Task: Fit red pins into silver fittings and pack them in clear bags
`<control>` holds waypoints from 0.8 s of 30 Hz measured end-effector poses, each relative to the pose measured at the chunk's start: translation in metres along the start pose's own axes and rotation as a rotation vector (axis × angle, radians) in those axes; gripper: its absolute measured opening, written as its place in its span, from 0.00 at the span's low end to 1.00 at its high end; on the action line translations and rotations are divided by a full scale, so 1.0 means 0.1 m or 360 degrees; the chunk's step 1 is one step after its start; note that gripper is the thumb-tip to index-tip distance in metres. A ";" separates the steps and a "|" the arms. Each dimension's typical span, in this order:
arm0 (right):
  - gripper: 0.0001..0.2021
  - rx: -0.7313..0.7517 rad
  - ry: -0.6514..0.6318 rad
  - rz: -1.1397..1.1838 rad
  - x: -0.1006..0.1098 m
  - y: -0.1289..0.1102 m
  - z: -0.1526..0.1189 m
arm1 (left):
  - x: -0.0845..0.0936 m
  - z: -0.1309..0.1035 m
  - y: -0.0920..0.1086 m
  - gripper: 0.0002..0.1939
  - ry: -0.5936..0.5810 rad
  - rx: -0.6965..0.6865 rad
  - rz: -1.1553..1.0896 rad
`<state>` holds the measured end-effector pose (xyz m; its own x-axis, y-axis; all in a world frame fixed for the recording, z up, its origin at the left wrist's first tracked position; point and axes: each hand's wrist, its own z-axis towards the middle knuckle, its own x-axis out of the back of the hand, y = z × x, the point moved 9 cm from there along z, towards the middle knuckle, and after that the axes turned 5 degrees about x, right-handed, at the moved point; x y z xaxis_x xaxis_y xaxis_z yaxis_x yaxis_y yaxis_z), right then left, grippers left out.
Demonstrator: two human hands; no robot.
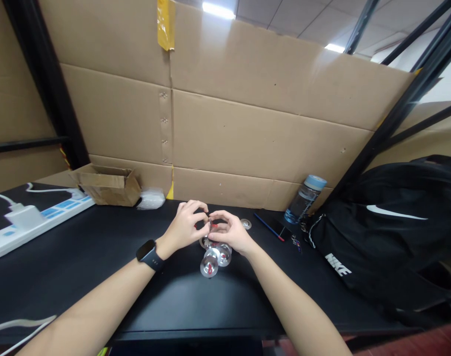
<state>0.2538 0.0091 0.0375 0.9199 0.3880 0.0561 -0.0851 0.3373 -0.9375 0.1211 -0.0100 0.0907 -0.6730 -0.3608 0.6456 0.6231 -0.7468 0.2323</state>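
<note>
My left hand [188, 222], with a dark watch on its wrist, has its thumb and forefinger pinched at the edge of a small disc [210, 225] seen nearly edge-on. My right hand [230, 231] closes its fingers on the same piece from the other side. A bit of red shows between the fingers; the rest is covered. Just below the hands lie several clear round pieces [209, 266] like suction cups, with small red parts at their centres. Another clear round piece [245, 224] lies alone, right of my right hand.
On the left stand a white power strip [36, 225] with plugs, an open cardboard box [108, 185] and a clear plastic packet [151, 199]. To the right are a phone [272, 226], keys [296, 243], a water bottle [305, 200] and a black backpack [388, 232]. Cardboard walls the back.
</note>
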 end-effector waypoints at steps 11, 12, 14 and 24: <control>0.28 0.0075 -0.0124 -0.0172 -0.01 -0.03 0.00 | -0.01 0.01 -0.03 0.09 -0.0058 -0.0011 -0.0025; 0.28 0.0082 -0.0114 -0.0184 0.01 -0.04 0.00 | -0.02 0.01 -0.03 0.09 -0.0069 -0.0016 -0.0036; 0.28 0.0100 -0.0091 -0.0203 0.04 -0.08 0.01 | -0.03 0.02 -0.02 0.09 -0.0092 -0.0028 -0.0058; 0.26 0.0093 -0.0088 -0.0311 0.11 -0.15 0.01 | -0.04 0.02 -0.02 0.05 -0.0155 -0.0022 -0.0102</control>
<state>0.2653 0.0091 0.0529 0.8989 0.3560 0.2554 0.0695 0.4597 -0.8854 0.1233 -0.0059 0.0897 -0.6691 -0.2567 0.6974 0.5742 -0.7744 0.2658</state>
